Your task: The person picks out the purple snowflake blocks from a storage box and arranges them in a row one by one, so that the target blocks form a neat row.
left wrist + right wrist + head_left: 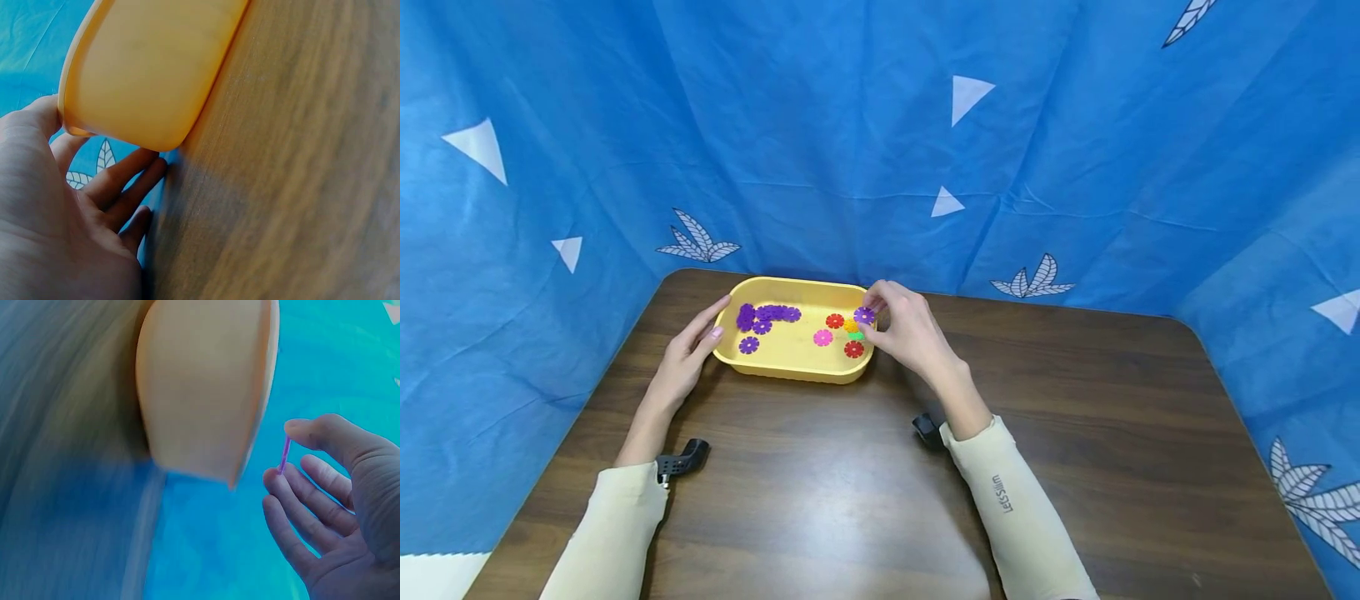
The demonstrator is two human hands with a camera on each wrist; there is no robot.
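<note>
A shallow yellow tray (793, 372) stands on the table with flower-shaped plastic snowflake discs in it. My left hand (687, 354) holds the tray's left end, thumb at the rim and fingers against the outer wall; in the left wrist view this hand (94, 206) touches the tray's end (150, 75). Over the tray's right end, my right hand (910, 329) pinches a purple snowflake disc (864, 315) between thumb and finger. Seen edge-on in the right wrist view, that disc (285, 455) is a thin purple strip above the rim.
Purple discs (772, 313) crowd the tray's left part. Pink (823, 337), red (853, 349), orange and green discs lie at its right. A brown wooden table (820, 500) carries the tray; a blue patterned cloth (850, 150) hangs behind.
</note>
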